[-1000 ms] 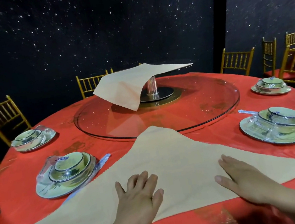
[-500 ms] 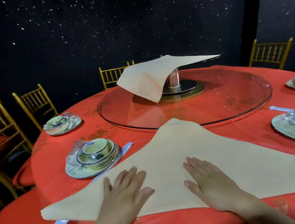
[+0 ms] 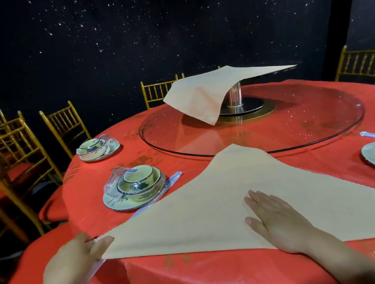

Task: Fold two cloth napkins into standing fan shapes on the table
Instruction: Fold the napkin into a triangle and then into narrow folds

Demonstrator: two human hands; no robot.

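Head view: my left hand (image 3: 76, 256) pinches the left corner of the near napkin (image 3: 218, 206), fingers closed on the cloth at the near-left edge of the red table (image 3: 205, 278). My right hand (image 3: 275, 221) lies flat on the same napkin, fingers straight and close together, palm down by its near folded edge. This napkin lies as 1 wide triangle, tip pointing far toward the glass turntable (image 3: 304, 126). The 2nd napkin (image 3: 205, 91) is draped over the raised stand (image 3: 234, 94) at the turntable's centre, 1 corner hanging down. A wrapped bowl set (image 3: 134, 188) sits just left of the triangle.
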